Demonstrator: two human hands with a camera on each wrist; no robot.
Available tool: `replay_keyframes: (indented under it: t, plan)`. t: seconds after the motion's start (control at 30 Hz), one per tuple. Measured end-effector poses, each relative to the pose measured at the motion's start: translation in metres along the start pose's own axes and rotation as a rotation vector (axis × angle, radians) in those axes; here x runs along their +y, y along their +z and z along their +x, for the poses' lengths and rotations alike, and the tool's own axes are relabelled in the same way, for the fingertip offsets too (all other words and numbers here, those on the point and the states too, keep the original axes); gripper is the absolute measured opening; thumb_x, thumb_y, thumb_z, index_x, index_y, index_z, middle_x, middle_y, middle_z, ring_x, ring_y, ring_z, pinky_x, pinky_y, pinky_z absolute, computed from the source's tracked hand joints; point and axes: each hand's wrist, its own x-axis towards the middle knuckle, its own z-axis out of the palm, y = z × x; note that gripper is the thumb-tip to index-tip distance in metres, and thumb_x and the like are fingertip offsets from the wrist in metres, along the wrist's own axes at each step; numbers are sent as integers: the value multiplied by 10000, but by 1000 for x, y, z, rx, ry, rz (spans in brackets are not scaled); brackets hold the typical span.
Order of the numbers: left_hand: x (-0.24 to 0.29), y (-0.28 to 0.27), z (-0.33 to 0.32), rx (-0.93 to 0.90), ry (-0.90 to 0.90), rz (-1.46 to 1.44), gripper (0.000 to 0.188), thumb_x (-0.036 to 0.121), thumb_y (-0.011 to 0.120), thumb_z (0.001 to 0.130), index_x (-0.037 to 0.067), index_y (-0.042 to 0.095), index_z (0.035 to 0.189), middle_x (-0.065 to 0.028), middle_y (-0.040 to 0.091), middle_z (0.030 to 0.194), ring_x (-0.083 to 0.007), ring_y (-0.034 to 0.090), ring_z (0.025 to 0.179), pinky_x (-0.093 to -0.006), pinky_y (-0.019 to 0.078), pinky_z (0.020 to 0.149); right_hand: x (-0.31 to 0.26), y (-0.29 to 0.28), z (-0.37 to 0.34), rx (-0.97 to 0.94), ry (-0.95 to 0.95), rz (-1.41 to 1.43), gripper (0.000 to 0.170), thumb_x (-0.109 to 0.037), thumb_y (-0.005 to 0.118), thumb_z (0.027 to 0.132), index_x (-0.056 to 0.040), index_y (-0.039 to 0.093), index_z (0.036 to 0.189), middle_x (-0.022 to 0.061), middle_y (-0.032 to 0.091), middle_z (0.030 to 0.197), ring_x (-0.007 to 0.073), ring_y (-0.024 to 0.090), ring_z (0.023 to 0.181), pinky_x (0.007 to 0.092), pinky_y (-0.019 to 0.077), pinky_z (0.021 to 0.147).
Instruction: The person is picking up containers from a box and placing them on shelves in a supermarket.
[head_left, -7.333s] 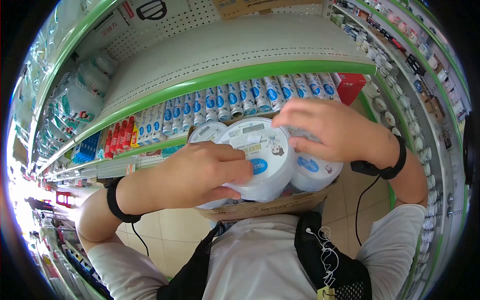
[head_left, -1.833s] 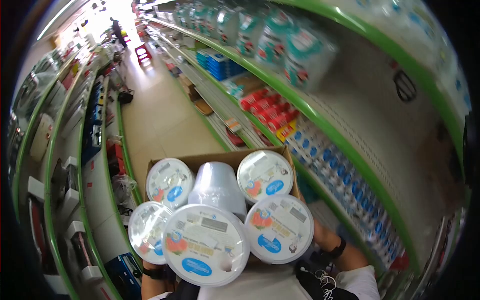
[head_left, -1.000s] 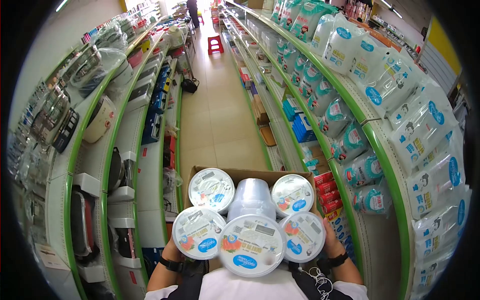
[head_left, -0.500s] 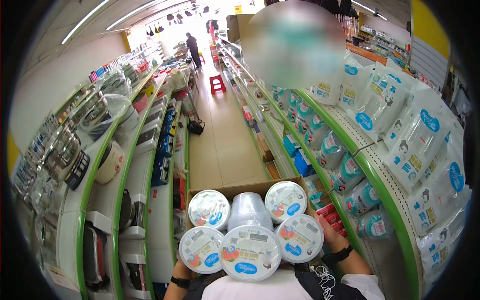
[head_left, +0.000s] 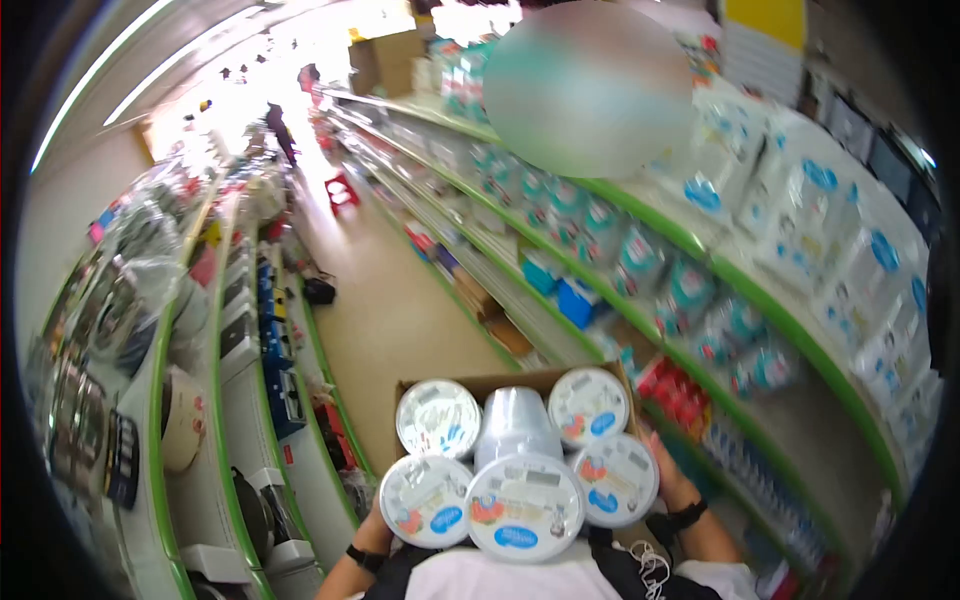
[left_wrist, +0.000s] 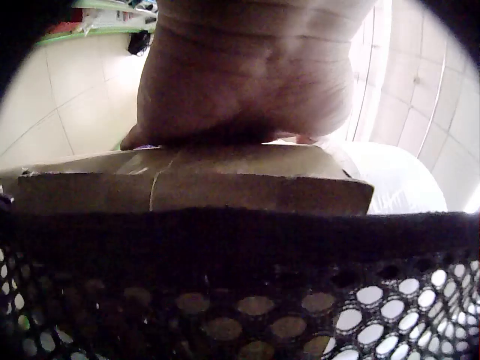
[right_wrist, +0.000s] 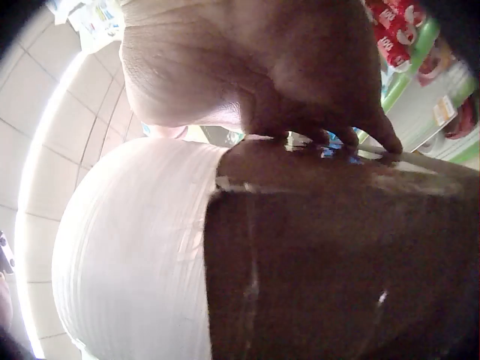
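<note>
In the head view, a cardboard box (head_left: 470,381) is held against the front of my body. Several round packs with white printed lids (head_left: 525,507) fill it, and a stack of translucent plastic bowls (head_left: 517,425) lies between them. My left hand (head_left: 375,530) grips the box on its left side; the left wrist view shows the heel of that hand (left_wrist: 247,90) over the carton's edge, fingers mostly hidden. On the opposite side, my right hand (head_left: 672,475) holds the box. Its fingers (right_wrist: 386,139) bend over the rim in the right wrist view.
An aisle floor (head_left: 390,320) stretches ahead between shelves, with a red stool (head_left: 341,193) and a distant person (head_left: 280,133). Pots and boxed goods line the left shelves (head_left: 160,430). Bagged goods (head_left: 780,210) fill the right ones, close to the box. A blurred oval covers part of the view.
Earlier both hands were on the lids in the box beside a shelf; now they hold the box by its sides. My view has swung to the aisle, and lately turned a little right.
</note>
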Motion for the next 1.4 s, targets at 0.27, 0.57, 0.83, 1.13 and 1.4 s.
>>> replay_keyframes:
  t: [0.27,0.57,0.83,1.13,1.4]
  plan:
    - [-10,46,147,-325,-653,173,602,419,467,1032,-14,506,1449,-178,607,1410,-309,622,1251,-450,515,1065,44,-20,-86,321,-192,155,688,-517,258,1111,-98,164,1648,86,331,1641,193,355,1481,375,293,1227]
    - [-171,180,234,-782,-1302,379,596,414,460,1033,-17,514,1442,-180,613,1402,-310,625,1246,-449,516,1064,131,3,-318,917,-428,371,677,-512,275,1111,-85,210,1631,113,409,1586,198,443,1424,371,368,1187]
    - [-390,343,138,-929,-1486,432,592,410,454,1034,-19,520,1436,-182,618,1395,-312,628,1242,-449,516,1064,230,8,-500,1342,-601,529,667,-527,301,1105,-94,282,1613,109,489,1527,202,520,1359,371,429,1137]
    - [-599,404,29,-965,-1619,617,568,381,401,1039,-29,546,1405,-188,631,1379,-314,635,1232,-433,499,1085,344,-54,-653,1584,-398,881,790,-628,404,1043,-88,286,1608,151,432,1576,258,469,1415,431,417,1148]
    - [-690,420,-4,-731,-1872,513,688,563,336,1068,33,477,1483,-182,586,1439,-331,574,1317,-455,418,1157,392,-114,-693,1716,-523,891,736,-552,350,1081,-56,264,1618,123,352,1627,255,399,1456,382,349,1193]
